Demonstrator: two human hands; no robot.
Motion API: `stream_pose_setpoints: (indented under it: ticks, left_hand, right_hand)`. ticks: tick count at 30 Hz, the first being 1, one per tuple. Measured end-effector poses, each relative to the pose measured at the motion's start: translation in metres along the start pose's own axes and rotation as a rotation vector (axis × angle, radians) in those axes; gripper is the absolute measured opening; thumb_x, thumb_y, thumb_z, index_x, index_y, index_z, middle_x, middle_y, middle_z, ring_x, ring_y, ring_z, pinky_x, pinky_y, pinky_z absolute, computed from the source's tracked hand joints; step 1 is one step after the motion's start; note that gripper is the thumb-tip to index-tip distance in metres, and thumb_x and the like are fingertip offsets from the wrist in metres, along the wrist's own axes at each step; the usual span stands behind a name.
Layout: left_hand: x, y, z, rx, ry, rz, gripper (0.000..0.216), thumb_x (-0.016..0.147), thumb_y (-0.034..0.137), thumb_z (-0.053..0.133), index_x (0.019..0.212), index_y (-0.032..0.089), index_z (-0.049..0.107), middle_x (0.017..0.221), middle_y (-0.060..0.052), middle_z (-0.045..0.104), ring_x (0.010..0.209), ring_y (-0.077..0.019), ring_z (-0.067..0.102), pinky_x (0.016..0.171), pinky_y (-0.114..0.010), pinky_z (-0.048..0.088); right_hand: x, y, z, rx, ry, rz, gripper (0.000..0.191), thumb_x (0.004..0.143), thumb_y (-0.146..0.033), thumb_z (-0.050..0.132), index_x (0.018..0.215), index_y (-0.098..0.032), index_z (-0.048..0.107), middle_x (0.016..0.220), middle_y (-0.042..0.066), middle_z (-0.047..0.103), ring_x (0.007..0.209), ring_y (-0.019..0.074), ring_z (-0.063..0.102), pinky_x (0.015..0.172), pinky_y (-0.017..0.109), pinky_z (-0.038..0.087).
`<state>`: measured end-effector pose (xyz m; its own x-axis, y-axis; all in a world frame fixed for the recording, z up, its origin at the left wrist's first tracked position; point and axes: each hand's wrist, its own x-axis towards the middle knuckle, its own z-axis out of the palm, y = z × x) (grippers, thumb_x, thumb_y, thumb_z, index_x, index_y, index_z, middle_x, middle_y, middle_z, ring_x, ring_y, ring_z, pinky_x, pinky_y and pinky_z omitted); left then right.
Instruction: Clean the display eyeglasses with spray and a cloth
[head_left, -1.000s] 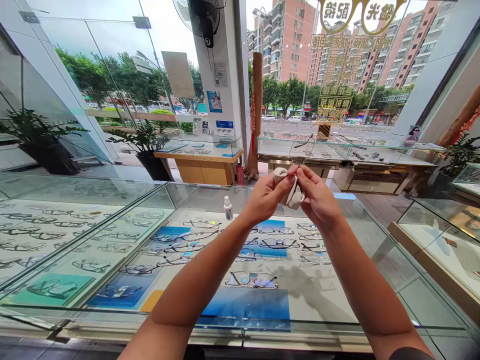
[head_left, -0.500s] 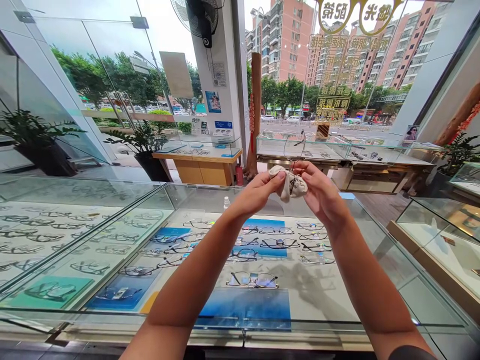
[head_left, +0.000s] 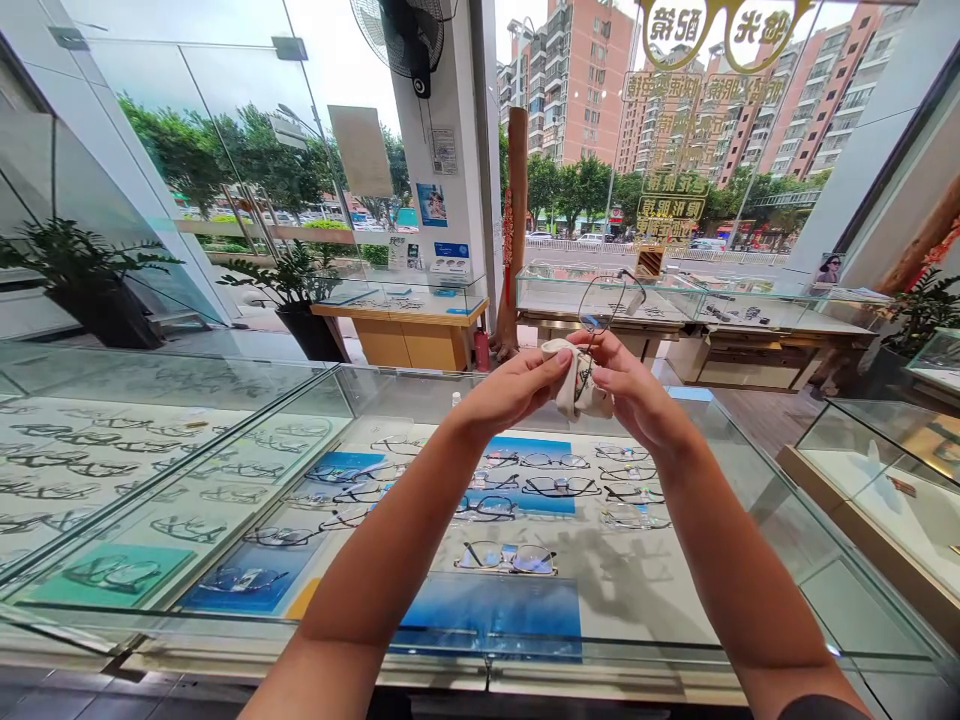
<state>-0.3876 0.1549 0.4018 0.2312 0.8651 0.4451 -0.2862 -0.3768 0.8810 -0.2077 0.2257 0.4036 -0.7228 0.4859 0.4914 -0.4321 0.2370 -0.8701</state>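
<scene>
A pair of thin-rimmed eyeglasses [head_left: 598, 303] is held up over the glass counter, one lens pointing upward and a temple reaching right. My left hand [head_left: 517, 392] pinches a pale cleaning cloth [head_left: 564, 388] with dark print, which wraps the lower part of the glasses. Fingers of my right hand [head_left: 634, 375] are closed on the frame beside the cloth. The far lens is hidden in the cloth. Below my hands, several eyeglasses [head_left: 510, 557] lie in rows inside the display case [head_left: 645, 590].
A small white bottle [head_left: 456, 399] is partly hidden behind my left forearm. More showcases stand at left and right, and a wooden cabinet [head_left: 405, 340] is by the window. Potted plants [head_left: 292, 285] and a wall fan [head_left: 401, 35] are farther off.
The glasses have turned so one lens and a temple now show clearly above my hands. The cloth is folded differently around them. The camera view has shifted slightly.
</scene>
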Motion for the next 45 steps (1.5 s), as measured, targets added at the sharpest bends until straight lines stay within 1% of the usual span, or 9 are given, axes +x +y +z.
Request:
stream_pose_setpoints:
  ticks: [6,11,16,24,26,29,35,40,45]
  left_hand:
    - [0.002,-0.001,0.003,0.019,0.04,0.035,0.045,0.088,0.057,0.085,0.09,0.013,0.076,0.074,-0.003,0.067,0.073,-0.0131,0.064,0.068,-0.024,0.051]
    - [0.009,-0.016,-0.001,0.164,0.124,0.084,0.049,0.09,0.063,0.08,0.086,0.015,0.073,0.072,0.0,0.063,0.065,-0.0107,0.056,0.066,-0.025,0.048]
    - [0.015,-0.03,0.003,0.234,0.206,0.173,0.056,0.091,0.07,0.075,0.079,0.016,0.069,0.069,0.0,0.063,0.065,-0.0106,0.055,0.068,-0.025,0.048]
    - [0.012,-0.026,0.007,0.273,0.206,0.133,0.051,0.089,0.063,0.081,0.096,0.013,0.078,0.076,-0.001,0.068,0.068,-0.0105,0.057,0.067,-0.024,0.046]
    - [0.011,-0.024,0.009,0.273,0.203,0.128,0.051,0.086,0.06,0.085,0.108,0.015,0.079,0.083,-0.002,0.07,0.073,-0.0109,0.058,0.071,-0.025,0.046]
    - [0.01,-0.023,0.013,0.284,0.211,0.146,0.052,0.084,0.055,0.088,0.117,0.016,0.079,0.085,0.0,0.069,0.074,-0.0101,0.057,0.071,-0.024,0.045]
    - [0.011,-0.028,0.022,0.343,0.284,0.221,0.052,0.091,0.067,0.075,0.096,0.016,0.076,0.075,0.001,0.062,0.069,-0.011,0.051,0.066,-0.025,0.042]
    - [0.009,-0.021,0.015,0.452,0.169,0.221,0.056,0.098,0.069,0.065,0.081,0.016,0.072,0.068,0.0,0.059,0.066,-0.0121,0.051,0.065,-0.027,0.043]
    - [0.007,-0.011,0.004,0.521,0.083,0.211,0.053,0.099,0.066,0.066,0.116,0.018,0.079,0.09,-0.003,0.071,0.082,-0.0149,0.059,0.078,-0.028,0.049]
  right_hand:
    - [0.0,0.002,-0.001,-0.012,0.015,-0.04,0.057,0.082,-0.055,0.082,0.13,-0.03,0.064,0.124,0.006,0.063,0.111,0.0261,0.062,0.094,0.04,0.055]
    - [0.001,0.005,0.004,-0.003,0.09,-0.048,0.044,0.089,-0.051,0.081,0.126,-0.032,0.067,0.12,0.002,0.068,0.103,0.0211,0.065,0.089,0.034,0.055]
    - [0.004,0.003,0.008,0.059,0.21,-0.022,0.037,0.096,-0.059,0.073,0.115,-0.027,0.076,0.108,0.003,0.074,0.089,0.0187,0.067,0.079,0.032,0.055]
    - [0.005,0.008,0.0,-0.017,0.219,-0.044,0.033,0.094,-0.059,0.079,0.103,-0.027,0.081,0.096,0.001,0.073,0.082,0.0164,0.062,0.07,0.028,0.05]
    - [0.005,0.008,-0.001,-0.028,0.203,-0.035,0.034,0.094,-0.059,0.079,0.103,-0.027,0.081,0.093,0.0,0.071,0.079,0.0158,0.06,0.068,0.027,0.049]
    - [0.004,0.007,-0.003,-0.045,0.181,-0.028,0.033,0.094,-0.059,0.079,0.104,-0.028,0.083,0.093,0.0,0.071,0.082,0.0159,0.061,0.072,0.028,0.051]
    - [0.004,0.005,-0.007,-0.072,0.137,-0.073,0.031,0.094,-0.058,0.079,0.105,-0.03,0.085,0.105,0.003,0.077,0.102,0.0205,0.069,0.093,0.032,0.056]
    - [0.003,0.004,-0.007,-0.052,0.16,-0.048,0.031,0.095,-0.058,0.079,0.106,-0.029,0.084,0.108,0.003,0.078,0.091,0.0179,0.068,0.078,0.029,0.057]
    - [0.003,0.005,-0.005,-0.051,0.156,-0.052,0.03,0.097,-0.057,0.077,0.105,-0.029,0.084,0.1,0.002,0.077,0.084,0.016,0.066,0.075,0.028,0.055]
